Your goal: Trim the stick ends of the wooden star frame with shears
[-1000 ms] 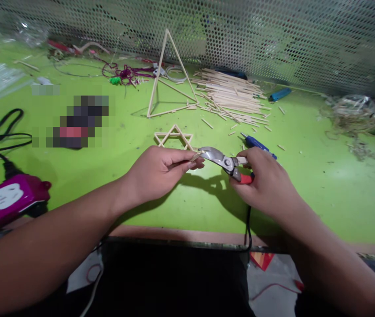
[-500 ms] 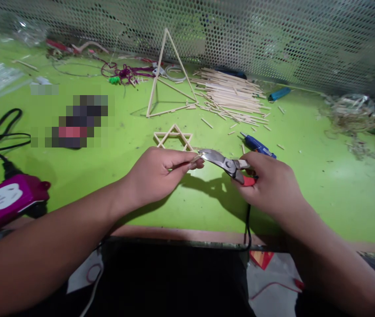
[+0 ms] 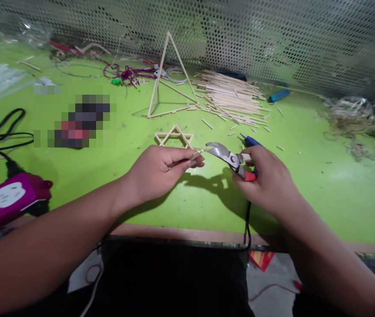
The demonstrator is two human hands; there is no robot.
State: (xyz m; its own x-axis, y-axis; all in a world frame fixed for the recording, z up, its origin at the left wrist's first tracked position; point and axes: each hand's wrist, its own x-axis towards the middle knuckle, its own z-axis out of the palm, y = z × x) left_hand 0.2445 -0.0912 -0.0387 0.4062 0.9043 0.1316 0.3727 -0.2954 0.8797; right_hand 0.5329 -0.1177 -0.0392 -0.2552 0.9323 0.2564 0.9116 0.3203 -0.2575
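Note:
My left hand [image 3: 161, 169] is closed, pinching a thin wooden stick [image 3: 196, 154] between thumb and fingers; most of the stick is hidden by the hand. In my right hand [image 3: 265, 176] is a pair of pruning shears [image 3: 229, 159] with one red grip. Their blades point left and stand parted, close to the stick's tip. Just beyond my left hand lies a six-pointed star of sticks [image 3: 176, 132]. A larger triangular stick frame [image 3: 159, 75] stands upright behind it. Partly covered by my right hand is a blue glue gun [image 3: 251, 141].
A pile of wooden sticks [image 3: 230, 94] lies at the back, with loose offcuts around it. A purple power strip [image 3: 12, 200] sits at left. Purple cord [image 3: 128, 75] and a blue tool handle [image 3: 279, 96] lie near the perforated metal screen [image 3: 273, 44].
The shears have moved slightly right, away from the stick's tip, and their blades have parted. My left hand keeps its pinch on the stick in nearly the same place.

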